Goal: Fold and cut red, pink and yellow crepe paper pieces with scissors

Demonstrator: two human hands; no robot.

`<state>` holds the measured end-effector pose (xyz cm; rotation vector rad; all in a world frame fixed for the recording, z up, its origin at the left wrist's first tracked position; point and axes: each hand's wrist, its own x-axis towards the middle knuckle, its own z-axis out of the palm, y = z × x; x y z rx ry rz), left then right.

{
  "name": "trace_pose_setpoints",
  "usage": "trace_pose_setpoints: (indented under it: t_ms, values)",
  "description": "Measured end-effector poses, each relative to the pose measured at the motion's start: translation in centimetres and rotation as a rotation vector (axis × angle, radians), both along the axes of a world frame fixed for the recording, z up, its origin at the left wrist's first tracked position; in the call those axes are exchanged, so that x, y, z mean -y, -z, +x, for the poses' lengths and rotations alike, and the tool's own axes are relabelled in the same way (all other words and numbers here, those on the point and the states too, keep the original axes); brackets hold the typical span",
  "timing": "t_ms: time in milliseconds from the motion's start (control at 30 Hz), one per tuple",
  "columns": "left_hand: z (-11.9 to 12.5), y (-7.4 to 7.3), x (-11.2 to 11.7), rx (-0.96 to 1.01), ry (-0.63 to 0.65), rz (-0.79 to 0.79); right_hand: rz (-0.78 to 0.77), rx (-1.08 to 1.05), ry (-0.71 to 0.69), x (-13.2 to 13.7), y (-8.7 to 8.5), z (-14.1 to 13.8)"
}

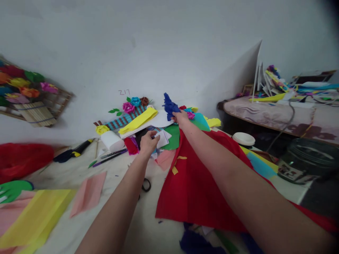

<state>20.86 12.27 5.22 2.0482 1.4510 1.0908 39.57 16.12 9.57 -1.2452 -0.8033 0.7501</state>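
My right hand (181,118) is stretched toward the wall, its fingers closed on a crumpled blue crepe-paper flower (171,107). Below and to its left, my left hand (149,141) hovers by a small white piece of paper (163,138), thumb and forefinger apart. I see nothing held in it. A large red sheet (201,183) lies under my right forearm, with small yellow strips on it. Beside my left forearm, black-handled scissors (146,185) are partly hidden. A folded yellow crepe strip (139,120) rests on white board behind the left hand.
Paper roses (128,107) stand against the wall. A white roll (112,141), pens (109,157) and a glue gun (74,151) lie left. Yellow paper (39,215) is front left. At right are a glass jar (304,162), a white lid (243,138) and a cluttered side table (275,114).
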Motion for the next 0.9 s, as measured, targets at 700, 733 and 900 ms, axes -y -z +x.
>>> trace_pose_setpoints:
  t_ms: [700,733,900]
  values:
    - [0.4,-1.5,1.2,-0.564,0.086,-0.058,-0.101,1.052,-0.167,2.1,1.9,4.3]
    - [0.3,-1.3,1.3,-0.6,0.08,-0.065,-0.134,1.097,-0.22,2.9,1.8,4.2]
    - [0.8,-0.1,1.5,-0.672,0.068,-0.046,-0.313,1.397,-0.246,6.6,1.4,3.3]
